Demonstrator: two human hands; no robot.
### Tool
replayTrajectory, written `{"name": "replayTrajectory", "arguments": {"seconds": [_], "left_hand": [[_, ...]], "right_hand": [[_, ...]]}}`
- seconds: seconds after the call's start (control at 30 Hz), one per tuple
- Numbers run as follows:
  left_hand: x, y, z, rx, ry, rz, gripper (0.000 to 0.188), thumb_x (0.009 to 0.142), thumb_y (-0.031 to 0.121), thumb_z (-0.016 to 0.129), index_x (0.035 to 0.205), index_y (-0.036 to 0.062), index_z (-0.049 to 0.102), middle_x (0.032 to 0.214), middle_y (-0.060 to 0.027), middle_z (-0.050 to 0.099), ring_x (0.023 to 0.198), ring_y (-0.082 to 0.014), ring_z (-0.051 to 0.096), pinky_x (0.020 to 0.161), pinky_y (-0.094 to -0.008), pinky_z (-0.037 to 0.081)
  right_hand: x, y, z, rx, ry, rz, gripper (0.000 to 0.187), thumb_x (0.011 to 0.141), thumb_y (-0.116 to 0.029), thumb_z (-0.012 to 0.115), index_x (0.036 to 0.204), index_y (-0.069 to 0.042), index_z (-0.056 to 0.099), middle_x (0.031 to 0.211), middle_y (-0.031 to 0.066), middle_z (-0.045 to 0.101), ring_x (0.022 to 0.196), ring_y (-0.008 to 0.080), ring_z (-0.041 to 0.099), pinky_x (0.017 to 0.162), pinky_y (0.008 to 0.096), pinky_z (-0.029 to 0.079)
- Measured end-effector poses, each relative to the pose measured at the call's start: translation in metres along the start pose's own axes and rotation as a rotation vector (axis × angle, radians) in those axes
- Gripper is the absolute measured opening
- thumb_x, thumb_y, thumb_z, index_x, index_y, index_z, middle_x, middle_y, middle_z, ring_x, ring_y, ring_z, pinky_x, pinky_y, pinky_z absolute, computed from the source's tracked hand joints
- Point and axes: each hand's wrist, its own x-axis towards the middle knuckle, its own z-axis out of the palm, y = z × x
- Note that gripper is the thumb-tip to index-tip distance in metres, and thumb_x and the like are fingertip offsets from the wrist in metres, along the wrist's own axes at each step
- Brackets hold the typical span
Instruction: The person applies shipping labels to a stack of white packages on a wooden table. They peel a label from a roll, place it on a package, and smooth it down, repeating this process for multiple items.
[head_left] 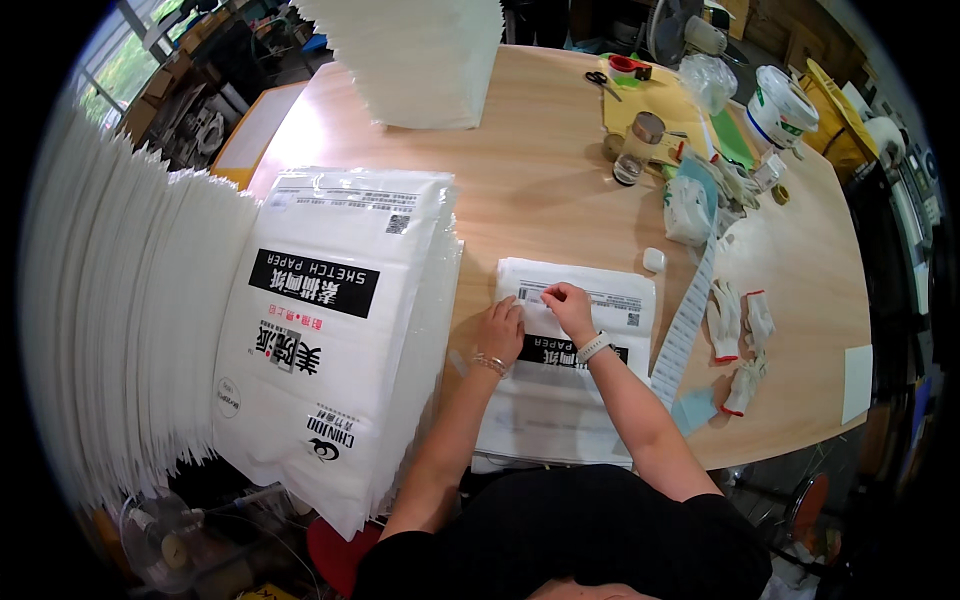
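L hand (503, 332) loosely spread on plastic pkg (560, 420), contents hidden; R hand (571, 310) pinched, hold unclear.

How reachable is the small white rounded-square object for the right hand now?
Probably yes: the white object lies just off the upper-right corner of the flat white plastic package; nothing visible blocks the right hand.

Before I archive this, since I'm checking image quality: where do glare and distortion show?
Head view: glare whitens the table, upper left; head view: corners black, leftmost white stack looks bowed; head view: print on the central pack is legible.
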Motion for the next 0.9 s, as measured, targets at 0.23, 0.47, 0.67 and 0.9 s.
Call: {"name": "replayTrajectory", "arguments": {"seconds": [0.23,0.47,0.67,0.9], "left_hand": [[-0.002,0.0,0.003,-0.06,0.032,-0.032,0.022,0.07,0.008,0.055,0.09,0.0007,0.055,0.11,-0.013,0.051,0.101,-0.0282,0.047,0.089,-0.037,0.038],[-0.001,-0.001,0.003,-0.094,0.058,-0.036,0.017,0.07,0.006,0.056,0.086,0.002,0.055,0.11,-0.0118,0.052,0.101,-0.028,0.047,0.088,-0.0366,0.038],[0.0,-0.003,0.006,-0.081,0.048,0.004,0.018,0.071,0.004,0.055,0.089,0.0032,0.056,0.113,-0.0101,0.051,0.103,-0.0273,0.046,0.089,-0.0362,0.039],[0.0,-0.001,0.007,-0.038,-0.056,-0.012,0.024,0.073,0.005,0.053,0.097,0.004,0.055,0.119,-0.008,0.049,0.108,-0.0271,0.043,0.091,-0.0366,0.037]], "right_hand": [[0.01,0.002,0.017,-0.114,0.02,-0.049,0.012,0.07,-0.012,0.063,0.074,-0.001,0.063,0.063,0.0094,0.061,0.056,0.014,0.058,0.055,0.0254,0.045],[0.01,0.003,0.019,-0.117,0.008,-0.027,0.013,0.07,-0.013,0.064,0.074,-0.001,0.063,0.063,0.009,0.061,0.055,0.0135,0.058,0.054,0.0247,0.045],[0.012,0.004,0.019,-0.112,-0.002,-0.019,0.014,0.07,-0.013,0.064,0.076,0.0,0.062,0.063,0.0079,0.061,0.055,0.011,0.056,0.053,0.0235,0.045],[0.012,0.006,0.024,-0.127,0.01,-0.056,0.012,0.07,-0.011,0.063,0.072,0.001,0.06,0.062,0.0104,0.06,0.056,0.0204,0.058,0.055,0.0286,0.046]]}}
